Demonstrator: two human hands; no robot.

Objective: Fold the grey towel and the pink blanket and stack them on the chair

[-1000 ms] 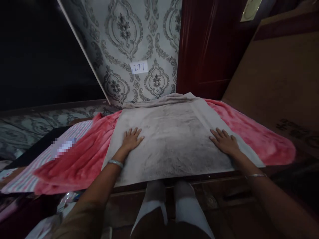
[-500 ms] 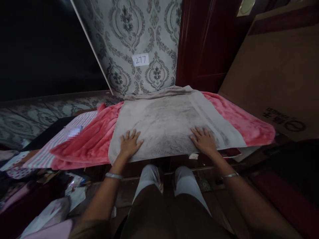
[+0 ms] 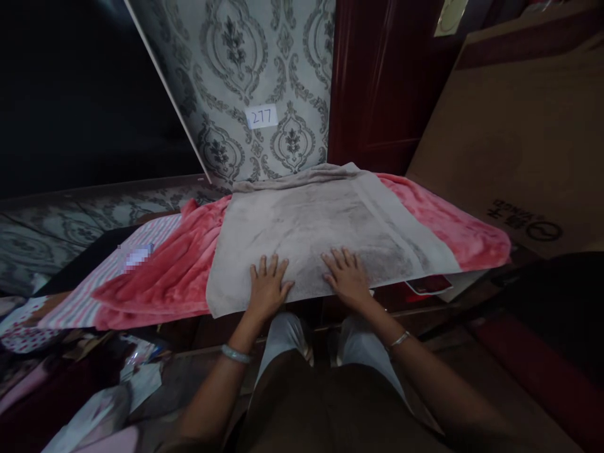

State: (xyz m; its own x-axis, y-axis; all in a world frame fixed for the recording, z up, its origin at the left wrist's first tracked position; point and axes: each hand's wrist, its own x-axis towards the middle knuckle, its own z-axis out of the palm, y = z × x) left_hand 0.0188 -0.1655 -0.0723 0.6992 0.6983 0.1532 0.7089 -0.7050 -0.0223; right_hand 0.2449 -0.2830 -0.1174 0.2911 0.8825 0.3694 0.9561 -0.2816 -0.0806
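Observation:
A grey towel-like cloth [image 3: 302,220] lies spread out, its far edge bunched in folds near the wall. My left hand [image 3: 268,286] rests flat on its near left part, fingers spread. Close by on the right, my right hand [image 3: 348,275] also lies flat on the cloth with its fingers apart. Beneath the cloth is a pink plush blanket [image 3: 165,270], which shows on both sides. At the left a striped cloth [image 3: 75,302] sticks out from under the blanket.
A large dark screen [image 3: 89,94] stands at the back left. Patterned wallpaper [image 3: 231,82] bears a paper marked 277 [image 3: 262,116]. A dark red door [image 3: 372,82] and a big cardboard box [image 3: 514,138] are at the right. Piled clothes and bags [image 3: 94,415] lie lower left.
Both hands have slid toward each other over the grey cloth, the left one rightward and the right one leftward. The view has shifted slightly.

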